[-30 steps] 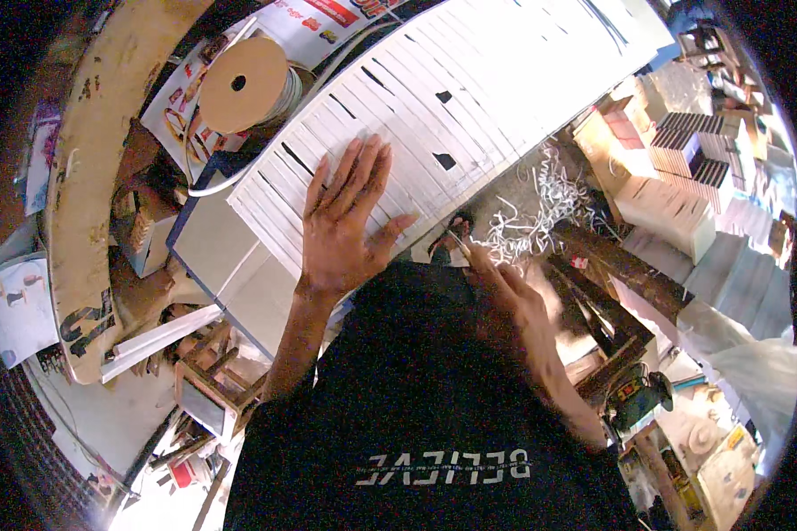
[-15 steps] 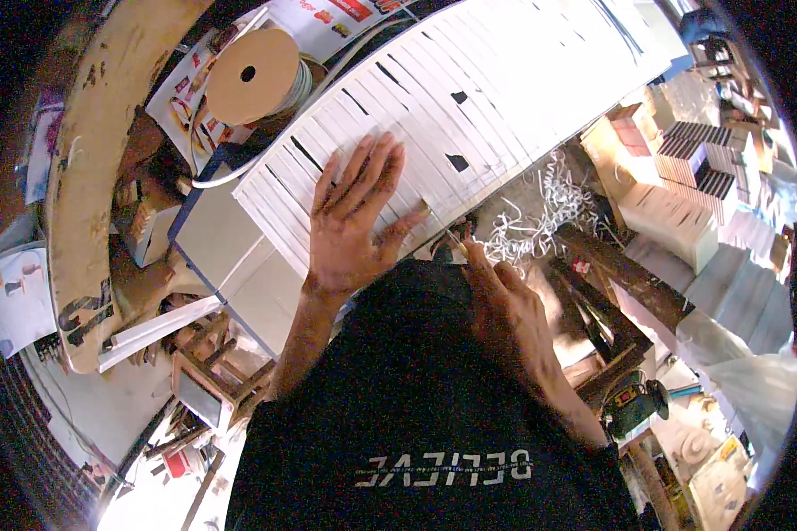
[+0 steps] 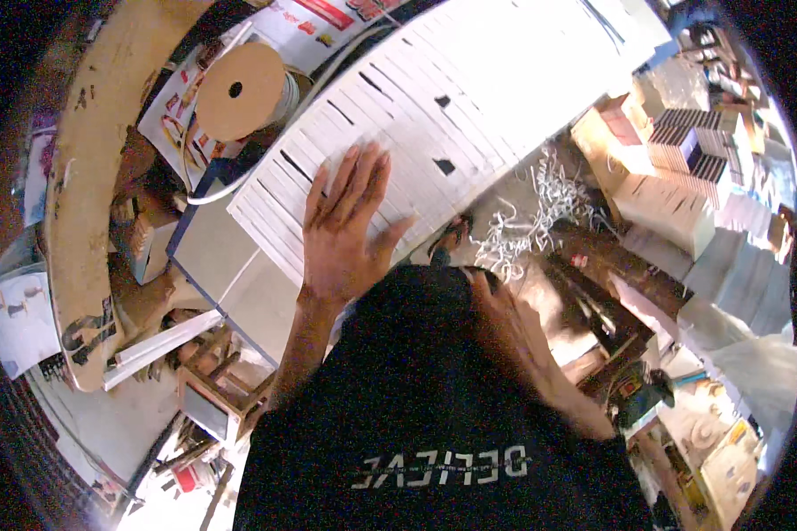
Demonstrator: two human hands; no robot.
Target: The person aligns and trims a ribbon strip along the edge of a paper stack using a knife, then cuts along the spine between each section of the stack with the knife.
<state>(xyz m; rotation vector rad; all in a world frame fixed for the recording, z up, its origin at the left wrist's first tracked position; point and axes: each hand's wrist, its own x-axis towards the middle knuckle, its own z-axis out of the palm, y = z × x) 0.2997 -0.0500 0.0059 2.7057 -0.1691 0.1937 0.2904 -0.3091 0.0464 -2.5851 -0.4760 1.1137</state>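
Note:
My left hand lies flat, fingers spread, on a long white surface of narrow strips set side by side, with dark gaps and black patches among them. It rests towards the near left end, and nothing is in its grasp. My right hand is low beside my dark shirt, to the right of the strips and apart from them. The shirt hides most of its fingers, so what it holds, if anything, does not show.
Curly white trimmings lie heaped on the floor to the right. A cord spool stands beyond the strips at the left. Stacked paper blocks fill the right side, and a long wooden board runs down the left.
My right hand has drawn back from the strips' near edge towards my body, and the thin tool at its fingertips is out of sight. My left hand stays flat on the strips.

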